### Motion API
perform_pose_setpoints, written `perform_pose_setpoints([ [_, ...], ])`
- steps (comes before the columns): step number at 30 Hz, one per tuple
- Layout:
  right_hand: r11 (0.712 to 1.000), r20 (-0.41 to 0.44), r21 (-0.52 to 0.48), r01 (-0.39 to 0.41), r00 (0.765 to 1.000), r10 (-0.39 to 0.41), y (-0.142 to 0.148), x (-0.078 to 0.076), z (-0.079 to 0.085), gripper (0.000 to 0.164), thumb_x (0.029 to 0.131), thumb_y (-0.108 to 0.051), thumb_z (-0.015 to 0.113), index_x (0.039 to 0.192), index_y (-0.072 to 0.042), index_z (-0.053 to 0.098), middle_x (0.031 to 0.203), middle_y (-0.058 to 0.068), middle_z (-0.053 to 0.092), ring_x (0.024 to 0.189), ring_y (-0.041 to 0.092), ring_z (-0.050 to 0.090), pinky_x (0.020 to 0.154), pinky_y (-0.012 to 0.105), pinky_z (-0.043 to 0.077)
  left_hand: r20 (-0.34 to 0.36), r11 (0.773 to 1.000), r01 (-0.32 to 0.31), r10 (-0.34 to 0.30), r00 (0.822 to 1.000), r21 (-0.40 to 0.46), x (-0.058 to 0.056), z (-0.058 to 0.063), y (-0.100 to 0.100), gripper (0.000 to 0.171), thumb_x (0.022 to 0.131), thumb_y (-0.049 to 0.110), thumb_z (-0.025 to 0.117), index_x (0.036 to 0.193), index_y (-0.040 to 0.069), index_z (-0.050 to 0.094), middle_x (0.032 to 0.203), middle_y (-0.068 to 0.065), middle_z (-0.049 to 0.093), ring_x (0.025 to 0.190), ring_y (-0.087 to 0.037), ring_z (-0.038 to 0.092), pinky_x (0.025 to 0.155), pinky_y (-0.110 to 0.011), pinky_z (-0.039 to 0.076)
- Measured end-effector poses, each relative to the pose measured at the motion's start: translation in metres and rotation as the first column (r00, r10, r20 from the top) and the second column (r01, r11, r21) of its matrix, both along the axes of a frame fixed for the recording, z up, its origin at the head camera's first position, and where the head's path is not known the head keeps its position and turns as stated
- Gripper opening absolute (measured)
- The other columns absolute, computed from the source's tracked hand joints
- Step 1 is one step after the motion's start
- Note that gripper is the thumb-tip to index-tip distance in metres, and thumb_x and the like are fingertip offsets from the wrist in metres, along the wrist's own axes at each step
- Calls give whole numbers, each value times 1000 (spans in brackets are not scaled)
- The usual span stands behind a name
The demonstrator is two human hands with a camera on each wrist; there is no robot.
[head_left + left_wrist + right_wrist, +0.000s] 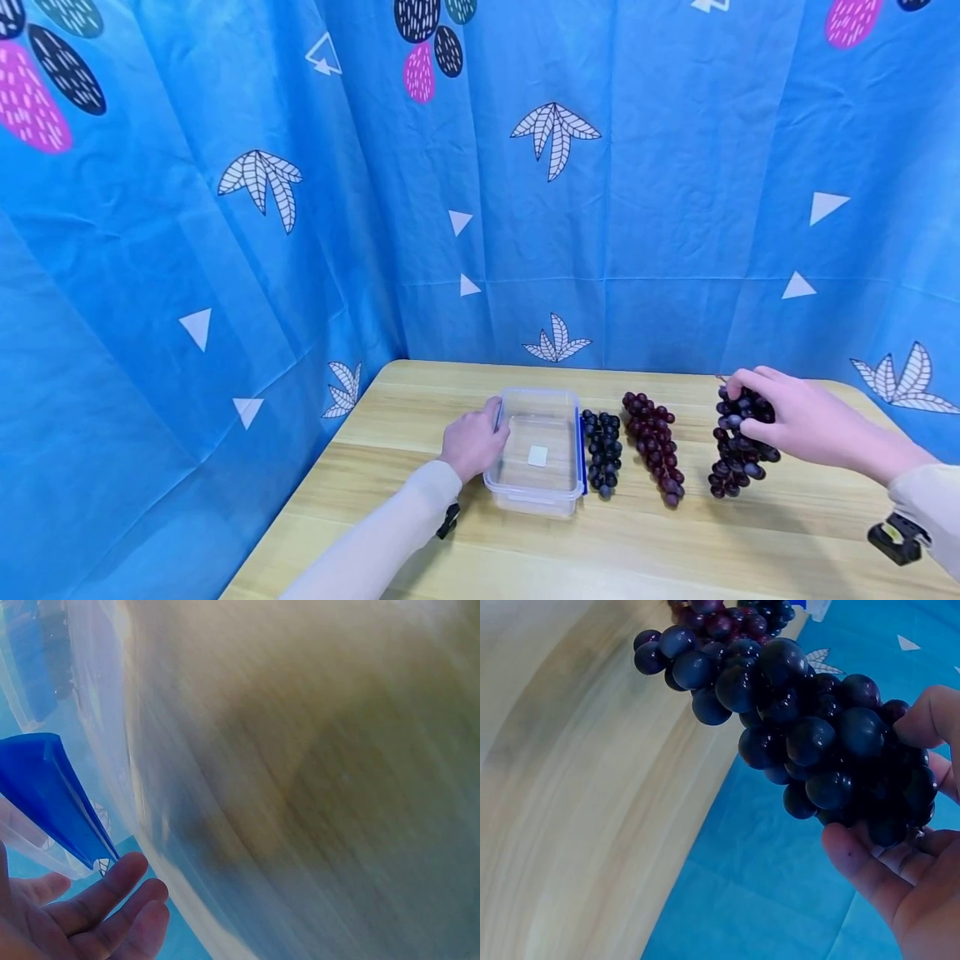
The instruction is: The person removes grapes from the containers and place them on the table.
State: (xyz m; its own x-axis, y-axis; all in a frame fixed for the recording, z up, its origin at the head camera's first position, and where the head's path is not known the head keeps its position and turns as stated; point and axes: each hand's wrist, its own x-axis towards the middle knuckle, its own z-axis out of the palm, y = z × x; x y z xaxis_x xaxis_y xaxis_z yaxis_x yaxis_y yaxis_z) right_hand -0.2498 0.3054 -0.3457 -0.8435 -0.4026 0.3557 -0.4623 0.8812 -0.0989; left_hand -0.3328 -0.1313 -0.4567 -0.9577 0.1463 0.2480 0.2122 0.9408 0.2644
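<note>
A clear plastic food container (pixel 534 498) with blue side flaps stands on the wooden table. At its left side my left hand (pixel 474 442) grips the edge, thumb and fingers to either side of the blue flap (pixel 52 799). On the right, my right hand (pixel 798 421) holds a bunch of dark grapes (pixel 810 739) by its upper part, thumb on one side and fingers on the other. The bunch hangs upright over the table with its narrow end down. Between the container and this bunch lie a black grape bunch (pixel 602 454) and a dark red grape bunch (pixel 655 446).
The light wooden table (pixel 637 558) has rounded far corners. A blue patterned curtain (pixel 675 208) hangs behind it and along the left. The black bunch lies close against the container's right flap (pixel 581 454). A small white square (pixel 537 456) shows in the container.
</note>
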Motion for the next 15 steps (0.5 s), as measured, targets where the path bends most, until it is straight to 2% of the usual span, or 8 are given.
perform_pose_setpoints([
  [8, 999, -33, 26, -29, 999, 30, 5, 8, -6, 33, 74, -20, 72, 101, -26, 54, 93, -12, 52, 67, 1, 44, 56, 23, 36, 18, 1000, 3, -3, 1000, 16, 1, -1, 1, 54, 91, 43, 45, 140, 22, 36, 84, -6, 63, 53, -14, 48, 44, -29, 36],
  [15, 1000, 14, 17, -14, 1000, 14, 8, 14, -6, 30, 76, -20, 71, 100, -27, 53, 94, -11, 53, 65, 0, 43, 56, 23, 35, 39, 1000, 18, -18, 999, 7, 0, 2, -2, 56, 92, 48, 41, 141, 22, 35, 68, 0, 55, 53, -14, 48, 45, -29, 37],
])
